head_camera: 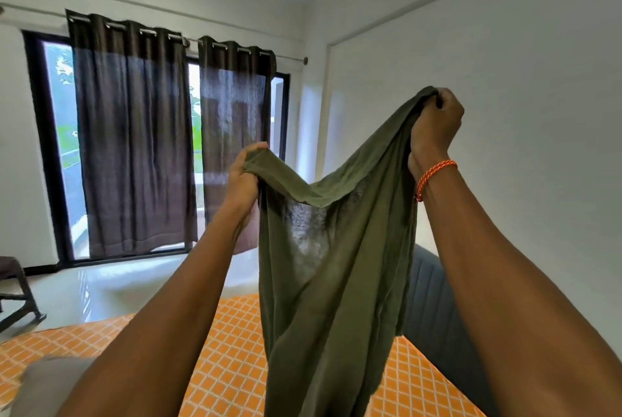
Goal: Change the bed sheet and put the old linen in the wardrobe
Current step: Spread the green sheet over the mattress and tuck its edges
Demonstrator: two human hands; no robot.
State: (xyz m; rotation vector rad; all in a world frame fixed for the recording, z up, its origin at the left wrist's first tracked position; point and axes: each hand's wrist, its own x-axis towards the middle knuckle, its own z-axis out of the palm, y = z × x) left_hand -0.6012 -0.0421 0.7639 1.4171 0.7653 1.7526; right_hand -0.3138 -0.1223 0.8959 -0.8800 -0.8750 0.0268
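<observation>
An olive-green sheet (pixel 336 282) hangs in front of me, held up by its top edge. My left hand (pixel 244 174) grips one bunched end at centre. My right hand (pixel 436 123), an orange cord bracelet on its wrist, grips the other end higher up on the right. The cloth sags between the two hands and drapes down over the bed. Below it lies the mattress (pixel 229 349), orange with a white lattice pattern. A grey pillow (pixel 47 383) shows at the lower left.
A grey padded headboard (pixel 434 309) stands at the right against the white wall. Dark curtains (pixel 134 147) cover a tall window across the pale floor. A dark chair (pixel 13 292) sits at the left edge.
</observation>
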